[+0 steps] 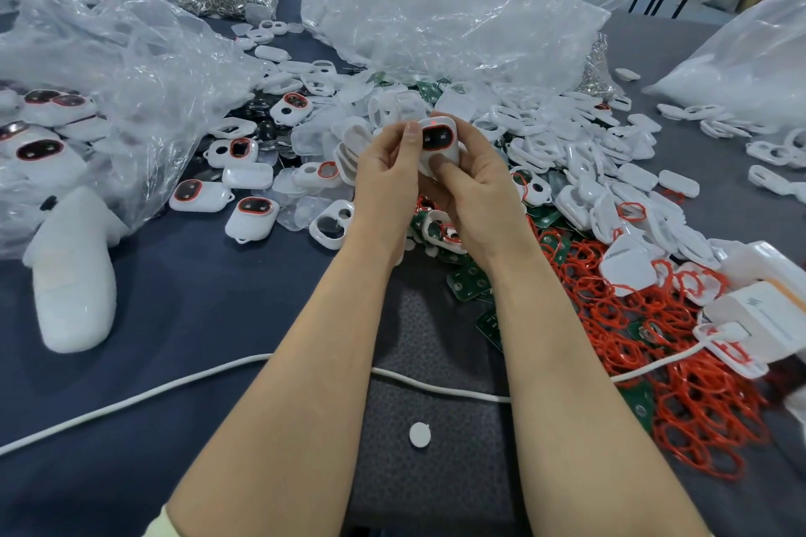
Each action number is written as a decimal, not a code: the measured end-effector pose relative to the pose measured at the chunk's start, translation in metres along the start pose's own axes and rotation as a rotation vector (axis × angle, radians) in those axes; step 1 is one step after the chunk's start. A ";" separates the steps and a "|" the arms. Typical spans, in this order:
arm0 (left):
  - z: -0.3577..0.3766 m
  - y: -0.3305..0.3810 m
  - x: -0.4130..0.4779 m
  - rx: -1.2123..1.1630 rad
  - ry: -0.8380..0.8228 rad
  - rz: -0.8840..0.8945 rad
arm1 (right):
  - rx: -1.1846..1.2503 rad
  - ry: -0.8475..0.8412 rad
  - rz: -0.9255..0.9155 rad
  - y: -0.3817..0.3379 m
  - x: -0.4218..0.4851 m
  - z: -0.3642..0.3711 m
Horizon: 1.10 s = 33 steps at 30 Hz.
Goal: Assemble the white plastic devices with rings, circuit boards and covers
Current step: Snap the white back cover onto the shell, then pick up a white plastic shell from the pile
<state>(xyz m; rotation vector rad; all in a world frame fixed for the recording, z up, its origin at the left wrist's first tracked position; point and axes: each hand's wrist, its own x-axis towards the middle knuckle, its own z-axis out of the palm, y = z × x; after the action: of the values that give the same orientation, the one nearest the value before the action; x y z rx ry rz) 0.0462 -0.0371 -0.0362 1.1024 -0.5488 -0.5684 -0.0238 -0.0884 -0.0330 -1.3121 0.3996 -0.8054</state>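
Both my hands hold one white plastic device [438,142] above the table's middle; its dark window is ringed in red. My left hand [388,174] grips its left side with the thumb at its top edge. My right hand [475,192] grips it from the right, thumb pressing on its lower face. Loose red rings [680,397] lie in a heap at the right. Green circuit boards [469,281] are scattered under my right wrist. White shells and covers [580,174] are piled behind my hands. Finished devices [252,218] lie to the left.
Crumpled clear plastic bags [436,22] fill the back and left. A white foam piece [72,275] lies at the left. A white cable [183,384] crosses the dark table under my forearms toward a white box [759,318] at the right. A small white disc [420,434] lies near me.
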 end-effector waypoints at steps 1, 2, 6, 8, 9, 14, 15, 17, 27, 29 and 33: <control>0.000 0.000 0.000 0.007 0.000 0.000 | -0.017 0.008 -0.004 0.000 0.000 0.000; 0.000 0.000 0.000 0.014 0.001 0.003 | -0.023 0.011 -0.006 -0.001 -0.001 0.000; -0.001 0.003 0.001 0.012 0.034 0.011 | 0.040 -0.034 0.015 -0.005 -0.002 0.004; -0.002 0.010 0.002 0.015 0.053 0.017 | 0.069 -0.039 0.028 -0.006 -0.001 0.009; -0.002 0.016 0.003 0.036 0.064 0.028 | 0.060 -0.019 0.031 -0.007 -0.001 0.013; -0.022 0.061 0.013 0.147 0.235 0.151 | -0.178 0.121 -0.037 -0.022 0.013 0.062; -0.034 0.075 0.016 0.147 0.297 0.191 | -0.193 0.104 -0.054 -0.026 0.017 0.080; -0.064 0.104 0.020 0.143 0.428 0.287 | -0.191 0.020 -0.064 -0.029 0.026 0.121; -0.197 0.162 0.037 0.013 0.865 0.265 | -0.781 -0.345 0.106 0.031 0.060 0.288; -0.199 0.156 0.040 0.023 0.849 0.237 | -0.832 -0.346 0.078 0.030 0.064 0.286; -0.185 0.145 0.044 -0.019 0.785 0.198 | -0.511 -0.227 0.099 0.007 0.069 0.233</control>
<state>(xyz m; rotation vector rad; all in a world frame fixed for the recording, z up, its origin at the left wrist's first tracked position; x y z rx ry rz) 0.2234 0.1053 0.0390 1.1350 0.0363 0.0548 0.1824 0.0238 0.0287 -1.8221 0.5031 -0.4747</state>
